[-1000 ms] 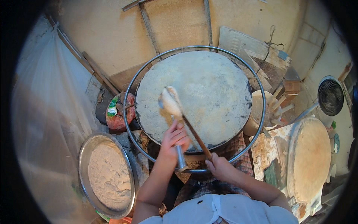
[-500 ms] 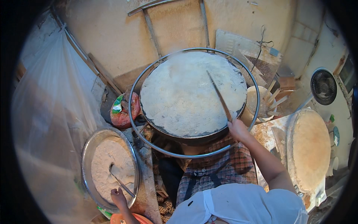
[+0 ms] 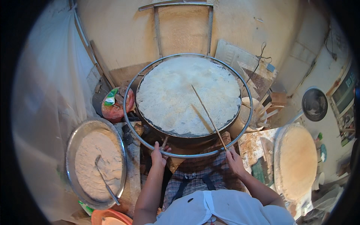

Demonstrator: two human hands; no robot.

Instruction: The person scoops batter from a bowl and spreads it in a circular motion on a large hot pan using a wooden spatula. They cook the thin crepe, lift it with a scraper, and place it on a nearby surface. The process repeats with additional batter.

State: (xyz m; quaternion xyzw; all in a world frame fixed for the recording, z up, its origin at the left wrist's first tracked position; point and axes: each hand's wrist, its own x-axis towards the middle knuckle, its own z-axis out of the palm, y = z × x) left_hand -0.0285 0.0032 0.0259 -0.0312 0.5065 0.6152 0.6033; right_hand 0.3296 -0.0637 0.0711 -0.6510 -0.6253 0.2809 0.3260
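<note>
A wide round griddle point(image 3: 189, 139) is covered almost to its dark edge by a thin pale sheet of batter point(image 3: 183, 95). Around it runs a shiny metal ring point(image 3: 245, 131). At the ring's near left, my left hand point(image 3: 159, 157) has its fingers closed around the rail, beside a short bar under it. My right hand point(image 3: 234, 162) grips the lower end of a long thin wooden stick point(image 3: 207, 112) at the ring's near right. The stick slants up and left over the sheet, with its shadow beside it.
To the left stands a metal basin point(image 3: 70, 165) of pale batter with a ladle point(image 3: 106, 183) in it. A round pale board point(image 3: 296, 161) rests at the right, near a fan point(image 3: 314, 104). Also about are a bucket point(image 3: 249, 108), a red bag point(image 3: 116, 110) and an orange tub point(image 3: 98, 216).
My left hand has left the ladle by the basin and come to the ring. My right hand has drawn back toward me with the stick, whose tip is now lower.
</note>
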